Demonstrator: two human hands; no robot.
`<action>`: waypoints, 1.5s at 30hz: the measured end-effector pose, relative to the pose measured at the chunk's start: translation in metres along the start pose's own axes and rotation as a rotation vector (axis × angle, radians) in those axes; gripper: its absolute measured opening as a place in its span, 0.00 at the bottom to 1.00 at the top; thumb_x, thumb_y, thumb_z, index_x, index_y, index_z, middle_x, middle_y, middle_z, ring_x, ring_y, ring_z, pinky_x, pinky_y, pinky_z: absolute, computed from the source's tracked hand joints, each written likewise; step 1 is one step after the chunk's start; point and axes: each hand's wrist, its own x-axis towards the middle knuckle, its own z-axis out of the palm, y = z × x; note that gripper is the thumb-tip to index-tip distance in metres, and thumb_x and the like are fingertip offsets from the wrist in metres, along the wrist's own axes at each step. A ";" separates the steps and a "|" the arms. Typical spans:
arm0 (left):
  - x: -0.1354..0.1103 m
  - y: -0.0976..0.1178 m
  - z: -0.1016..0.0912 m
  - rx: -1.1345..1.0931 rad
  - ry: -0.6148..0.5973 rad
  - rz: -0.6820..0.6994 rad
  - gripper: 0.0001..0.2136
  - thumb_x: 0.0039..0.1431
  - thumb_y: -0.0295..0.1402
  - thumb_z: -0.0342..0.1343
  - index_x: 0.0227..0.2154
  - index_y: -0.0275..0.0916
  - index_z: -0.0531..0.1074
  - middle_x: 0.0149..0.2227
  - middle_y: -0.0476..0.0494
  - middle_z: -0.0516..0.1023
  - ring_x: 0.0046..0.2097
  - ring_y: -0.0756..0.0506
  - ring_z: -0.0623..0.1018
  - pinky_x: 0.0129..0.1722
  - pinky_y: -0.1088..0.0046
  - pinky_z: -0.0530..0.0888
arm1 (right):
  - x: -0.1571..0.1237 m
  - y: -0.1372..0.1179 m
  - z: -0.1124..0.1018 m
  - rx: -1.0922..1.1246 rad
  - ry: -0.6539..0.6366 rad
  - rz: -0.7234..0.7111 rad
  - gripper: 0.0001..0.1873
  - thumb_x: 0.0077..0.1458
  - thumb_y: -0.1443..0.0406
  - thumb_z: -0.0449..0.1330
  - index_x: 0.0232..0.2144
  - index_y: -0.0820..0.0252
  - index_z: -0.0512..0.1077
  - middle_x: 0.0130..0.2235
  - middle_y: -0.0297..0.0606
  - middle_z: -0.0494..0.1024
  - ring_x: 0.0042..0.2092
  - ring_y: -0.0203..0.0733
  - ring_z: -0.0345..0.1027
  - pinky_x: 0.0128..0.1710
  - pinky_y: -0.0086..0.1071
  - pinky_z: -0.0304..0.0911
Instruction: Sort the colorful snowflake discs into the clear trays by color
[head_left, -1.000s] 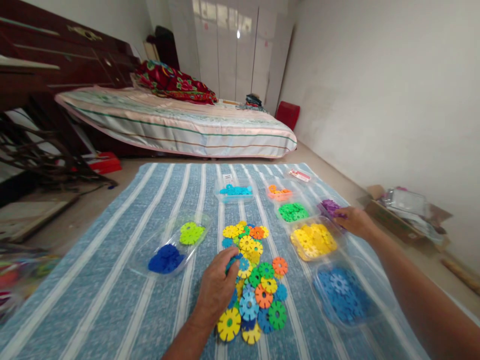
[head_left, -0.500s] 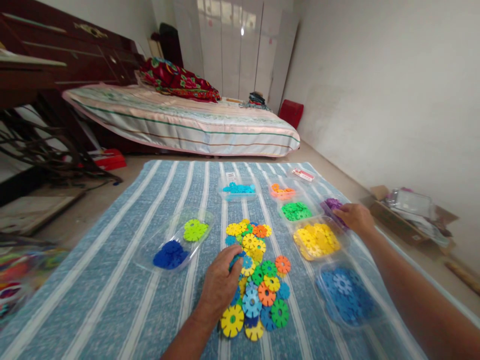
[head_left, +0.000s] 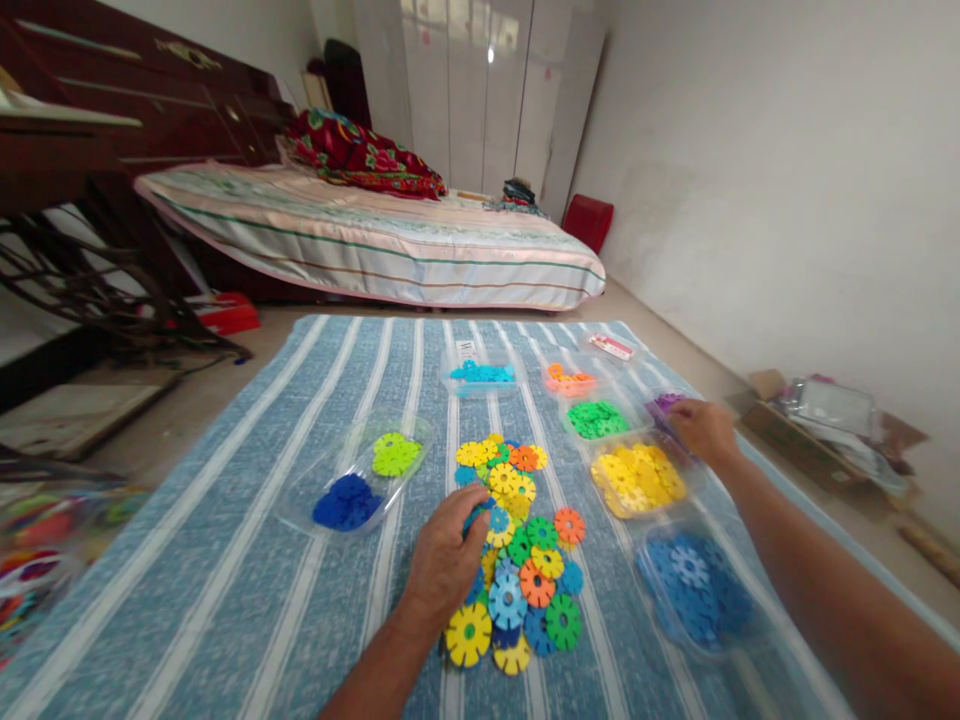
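Observation:
A heap of coloured gear-shaped plastic discs (head_left: 517,545) lies on a blue striped mat (head_left: 247,560). My left hand (head_left: 444,560) rests on the heap's left side, fingers curled down onto a blue disc. My right hand (head_left: 701,428) reaches to a clear tray of purple discs (head_left: 666,402) at the right, with its fingers over the tray's near edge. What those fingers hold cannot be seen. Beside that hand sit trays of yellow discs (head_left: 637,478) and green discs (head_left: 596,418).
More clear trays hold blue discs (head_left: 694,590), orange discs (head_left: 568,380), cyan discs (head_left: 482,373), and dark blue with lime discs (head_left: 360,485). A bed (head_left: 375,240) stands beyond the mat, a cardboard box (head_left: 832,425) by the right wall, and blurred colourful clutter (head_left: 45,545) at the left.
The view has shifted slightly, so everything sits a little further right. Both hands stay where they were on the heap and at the purple tray.

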 end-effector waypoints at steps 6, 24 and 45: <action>-0.001 0.003 0.001 -0.023 0.009 -0.011 0.12 0.54 0.33 0.48 0.39 0.40 0.73 0.45 0.43 0.77 0.48 0.45 0.75 0.52 0.65 0.69 | -0.012 -0.004 -0.011 -0.094 -0.014 0.079 0.21 0.55 0.61 0.46 0.42 0.61 0.75 0.40 0.50 0.75 0.35 0.46 0.69 0.27 0.32 0.54; -0.003 0.009 0.001 -0.102 0.035 -0.051 0.10 0.54 0.31 0.48 0.34 0.39 0.73 0.38 0.46 0.78 0.41 0.47 0.76 0.46 0.69 0.72 | -0.163 -0.144 -0.033 0.424 -0.254 -0.535 0.09 0.55 0.63 0.52 0.33 0.56 0.72 0.35 0.36 0.75 0.39 0.39 0.69 0.39 0.31 0.61; -0.003 0.009 -0.001 -0.077 0.017 -0.044 0.09 0.54 0.30 0.48 0.32 0.38 0.73 0.34 0.46 0.78 0.38 0.47 0.77 0.42 0.71 0.72 | -0.193 -0.187 0.012 0.479 -0.139 -0.463 0.15 0.59 0.67 0.45 0.25 0.60 0.69 0.31 0.39 0.72 0.37 0.39 0.64 0.39 0.30 0.58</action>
